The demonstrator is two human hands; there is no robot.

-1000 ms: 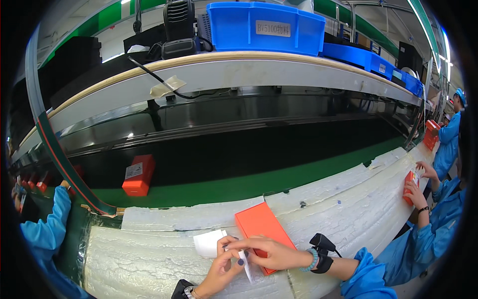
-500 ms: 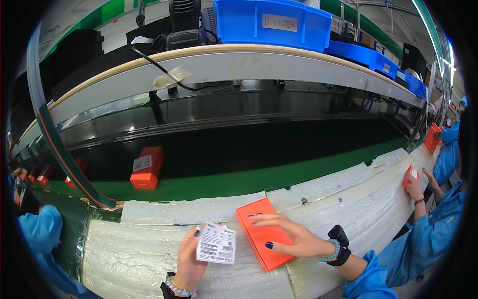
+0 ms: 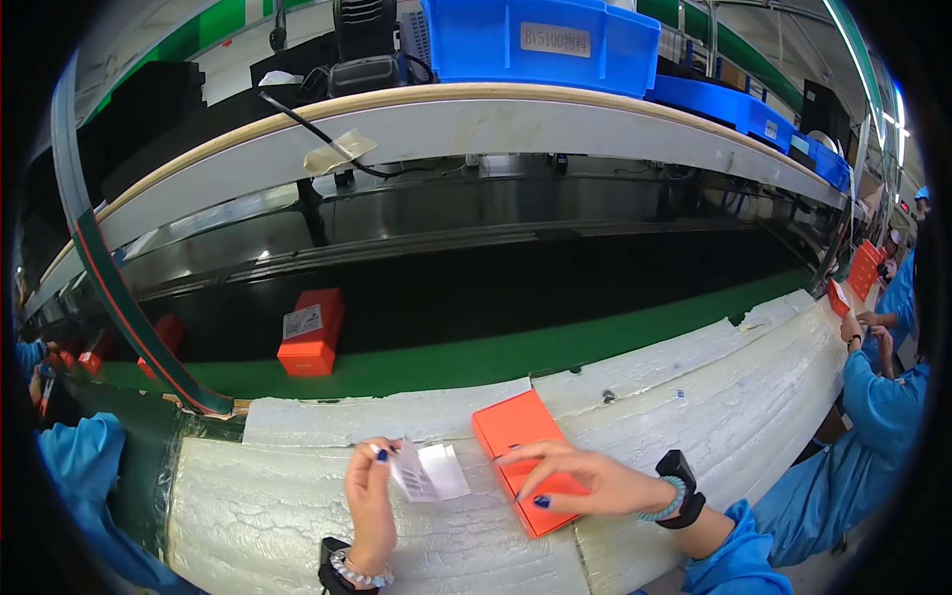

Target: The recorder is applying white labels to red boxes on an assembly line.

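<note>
Between my left thumb and fingers, my left hand pinches a white printed label by its upper left corner. The label is bent, its printed part tilted and a blank white part showing to the right. Beside it, an orange-red box lies flat and slanted on the padded work surface. Over the box's lower half is my right hand, fingers curved and apart, holding nothing. I cannot tell whether its fingertips touch the box.
A dark conveyor belt with a green edge runs beyond the surface, carrying a labelled orange-red box. Above it spans a shelf with a blue bin. A post stands left; co-workers in blue sleeves are on both sides.
The label has turned from facing me flat to bent and tilted, and my left fingers have shifted slightly left. The belt's box has moved right. At right, a co-worker's hands and small box have moved away.
</note>
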